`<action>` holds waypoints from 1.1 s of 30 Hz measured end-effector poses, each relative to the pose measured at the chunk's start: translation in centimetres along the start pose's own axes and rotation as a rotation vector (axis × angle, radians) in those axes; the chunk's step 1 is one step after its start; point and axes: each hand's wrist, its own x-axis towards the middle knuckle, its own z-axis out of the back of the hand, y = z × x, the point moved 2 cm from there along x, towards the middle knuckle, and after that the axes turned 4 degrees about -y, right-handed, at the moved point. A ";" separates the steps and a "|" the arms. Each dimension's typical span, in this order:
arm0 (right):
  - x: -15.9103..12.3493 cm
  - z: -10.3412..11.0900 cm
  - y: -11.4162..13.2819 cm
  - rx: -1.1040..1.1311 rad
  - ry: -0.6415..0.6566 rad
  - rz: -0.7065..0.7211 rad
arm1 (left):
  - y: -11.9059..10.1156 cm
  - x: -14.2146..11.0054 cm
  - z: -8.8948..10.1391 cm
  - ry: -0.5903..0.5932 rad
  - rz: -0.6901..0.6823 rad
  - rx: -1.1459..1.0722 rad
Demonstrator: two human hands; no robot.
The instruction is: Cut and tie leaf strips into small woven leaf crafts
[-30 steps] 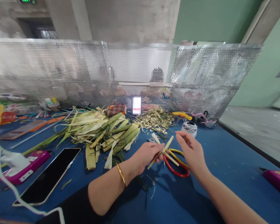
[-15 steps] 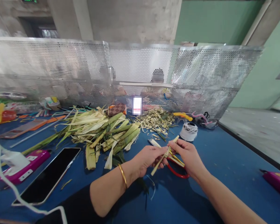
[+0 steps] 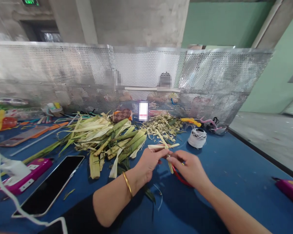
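Several narrow pale corn husk strips (image 3: 156,147), crossed over one another, are held up in front of me. My left hand (image 3: 151,160) pinches them close to the crossing, with strip ends sticking out to the left, the right and upward. Just below the crossing, the fingers of my right hand (image 3: 189,165) are closed against the strips; their tips are partly hidden. Beneath my hands lie scissors with red handles (image 3: 179,177), mostly covered by my right hand. A spool of white string (image 3: 197,138) stands beyond the right hand.
Corn husks (image 3: 97,133) are heaped at centre left, and small husk scraps (image 3: 164,125) lie behind my hands. A black phone (image 3: 51,185) and a purple power strip (image 3: 26,175) with a white cable are at the left. A perforated metal screen (image 3: 146,63) rises at the back.
The husk strips have turned from one slanting stick-like piece into a view of a spread cross. My right hand has shifted left and slightly down, below the crossing.
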 end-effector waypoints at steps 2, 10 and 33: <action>-0.4 -0.9 0.2 -0.001 0.122 0.033 | 0.0 0.0 0.0 -0.028 -0.018 -0.004; -0.5 -1.0 0.6 0.049 0.200 0.084 | -0.2 -0.1 -0.2 -0.032 -0.022 0.010; -0.1 1.9 1.2 -0.227 -0.009 0.319 | 0.1 0.1 0.1 0.100 -0.047 0.155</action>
